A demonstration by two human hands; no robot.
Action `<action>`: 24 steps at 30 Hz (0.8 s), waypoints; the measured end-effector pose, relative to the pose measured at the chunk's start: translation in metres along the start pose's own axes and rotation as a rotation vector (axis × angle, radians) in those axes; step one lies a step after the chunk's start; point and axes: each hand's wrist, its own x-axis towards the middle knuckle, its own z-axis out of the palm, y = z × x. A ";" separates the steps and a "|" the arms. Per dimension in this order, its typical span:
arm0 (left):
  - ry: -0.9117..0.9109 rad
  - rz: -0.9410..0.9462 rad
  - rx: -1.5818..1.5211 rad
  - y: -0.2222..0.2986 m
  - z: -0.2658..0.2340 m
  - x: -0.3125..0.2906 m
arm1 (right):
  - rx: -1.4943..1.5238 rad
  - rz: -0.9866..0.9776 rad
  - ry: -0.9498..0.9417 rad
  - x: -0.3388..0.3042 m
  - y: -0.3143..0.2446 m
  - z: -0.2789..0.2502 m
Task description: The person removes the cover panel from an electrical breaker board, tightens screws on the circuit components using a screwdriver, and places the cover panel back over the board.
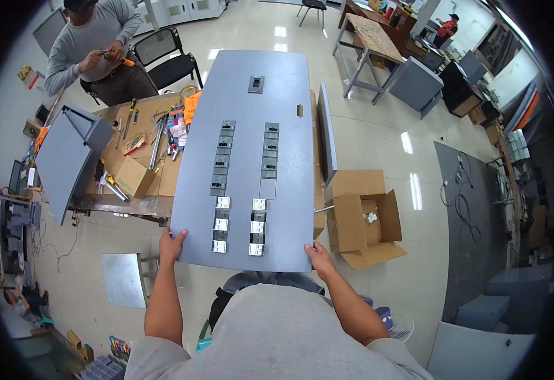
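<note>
A large grey metal panel (pixel 245 183) lies before me, reaching away over the workbench. Two columns of black circuit breakers (pixel 220 164) show through its cutouts, with silvery switches or breakers (pixel 258 226) below them. One more black breaker (pixel 256 84) sits near the far end, and a small brass-coloured slot (pixel 300 111) is at the right edge. My left hand (pixel 172 244) grips the panel's near left corner, thumb on top. At the near right corner my right hand (pixel 318 258) holds the edge the same way. The undersides of both hands' grips are hidden.
Tools and a small carton (pixel 134 177) crowd the wooden workbench (pixel 118 201) at left, beside a grey metal box (pixel 74 152). A co-worker (pixel 99 50) stands beyond. An open cardboard box (pixel 366 221) sits on the floor at right, near an upright grey panel (pixel 326 136). A stool (pixel 123 278) stands at left.
</note>
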 end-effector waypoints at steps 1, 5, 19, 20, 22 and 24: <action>-0.058 -0.004 -0.041 -0.002 -0.001 0.006 | -0.056 -0.086 0.065 -0.002 0.006 0.003; -0.149 -0.004 -0.152 -0.006 -0.014 0.004 | -0.236 -0.134 0.151 -0.024 -0.012 0.016; -0.192 0.091 -0.245 -0.017 -0.014 0.008 | -0.317 -0.160 0.309 -0.041 -0.019 0.029; -0.177 0.099 -0.223 -0.017 -0.014 0.009 | -0.300 -0.156 0.302 -0.041 -0.019 0.030; -0.198 0.106 -0.231 -0.022 -0.013 0.012 | -0.302 -0.160 0.315 -0.039 -0.017 0.029; -0.217 0.113 -0.245 -0.025 -0.010 0.016 | -0.308 -0.167 0.330 -0.038 -0.014 0.029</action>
